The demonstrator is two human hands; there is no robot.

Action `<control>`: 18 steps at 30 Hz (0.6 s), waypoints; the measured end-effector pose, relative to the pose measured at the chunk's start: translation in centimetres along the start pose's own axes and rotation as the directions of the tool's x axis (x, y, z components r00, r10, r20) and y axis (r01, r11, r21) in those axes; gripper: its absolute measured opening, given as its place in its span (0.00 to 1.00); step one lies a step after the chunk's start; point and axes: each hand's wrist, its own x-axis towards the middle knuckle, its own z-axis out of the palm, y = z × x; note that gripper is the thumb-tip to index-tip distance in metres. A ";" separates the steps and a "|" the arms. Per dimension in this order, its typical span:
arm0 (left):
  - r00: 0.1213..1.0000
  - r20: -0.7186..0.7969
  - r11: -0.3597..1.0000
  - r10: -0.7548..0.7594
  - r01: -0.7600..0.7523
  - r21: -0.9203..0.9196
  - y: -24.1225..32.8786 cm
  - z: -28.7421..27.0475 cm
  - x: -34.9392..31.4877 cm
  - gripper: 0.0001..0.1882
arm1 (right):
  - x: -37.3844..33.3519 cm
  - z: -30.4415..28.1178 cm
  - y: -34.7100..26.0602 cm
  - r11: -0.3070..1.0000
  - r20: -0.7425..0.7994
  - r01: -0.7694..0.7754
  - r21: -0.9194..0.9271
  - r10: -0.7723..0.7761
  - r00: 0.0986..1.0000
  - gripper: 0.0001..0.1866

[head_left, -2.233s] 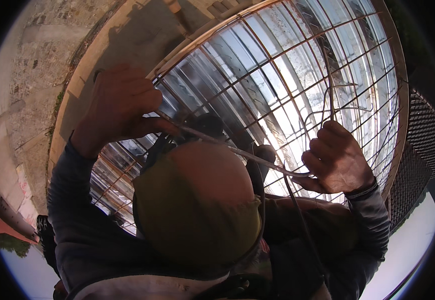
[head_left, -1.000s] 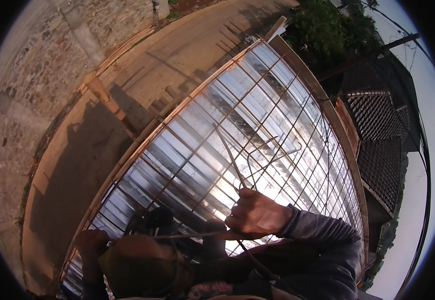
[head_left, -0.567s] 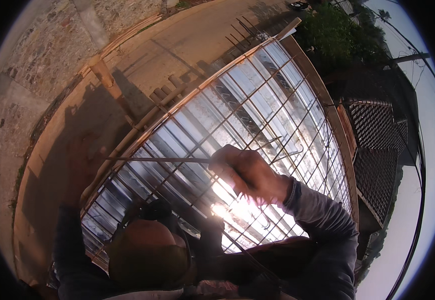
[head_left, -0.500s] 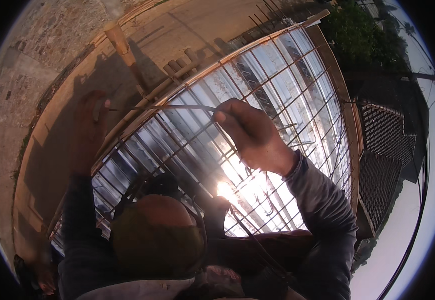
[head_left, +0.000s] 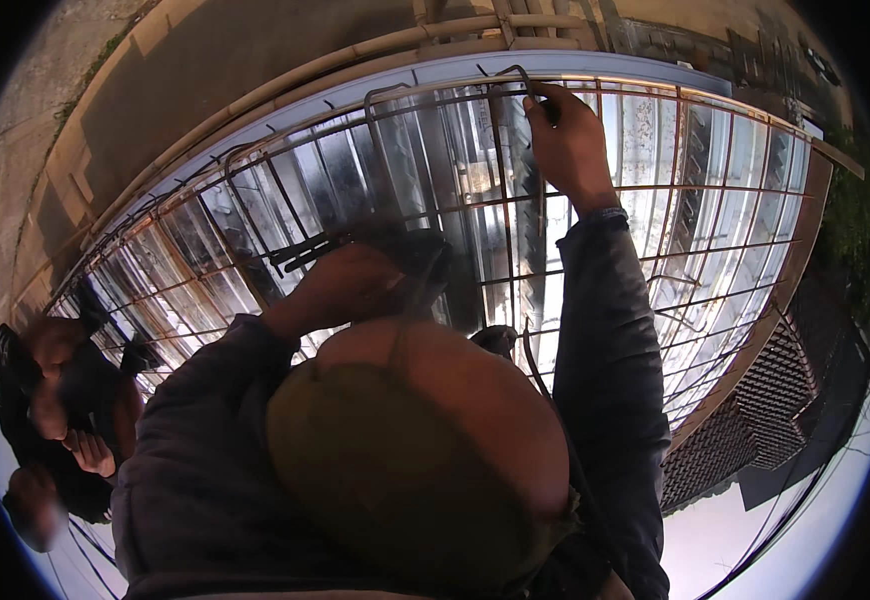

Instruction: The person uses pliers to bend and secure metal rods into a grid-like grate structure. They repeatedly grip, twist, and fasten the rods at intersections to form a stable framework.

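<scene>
My right hand [head_left: 570,145] reaches to the far edge of a rusty steel rod mesh [head_left: 515,205]. Its fingers curl round the bent end of a hooked steel bar [head_left: 517,72]. Closer to me, my left hand [head_left: 350,285] is closed over the mesh, in shadow and slightly blurred. Beside its fingers, dark parallel prongs [head_left: 305,252] point left; whether they belong to something in that hand is unclear. Shiny ribbed metal sheeting [head_left: 645,150] lies under the mesh. A large rounded brown and olive shape [head_left: 405,450] covers the lower middle.
Another person [head_left: 65,400] in dark clothes is at the left, hands near the mesh. More bent bar ends [head_left: 385,92] stand along the far edge. Beyond run a pale board [head_left: 355,85] and bamboo poles [head_left: 355,50]. Tiled roofs [head_left: 755,400] and cables appear at right.
The view has turned and shifted. Earlier, a thin rod spanned my raised hands; now my right hand grips a hooked bar at the far edge, and my left has come in over the mesh.
</scene>
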 end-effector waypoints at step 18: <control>0.928 -0.277 0.939 -0.248 0.160 -0.304 3.6 -0.2 16.0 0.17 | -5.4 2.0 -0.3 0.984 -0.184 0.088 -0.156 -0.116 0.976 0.12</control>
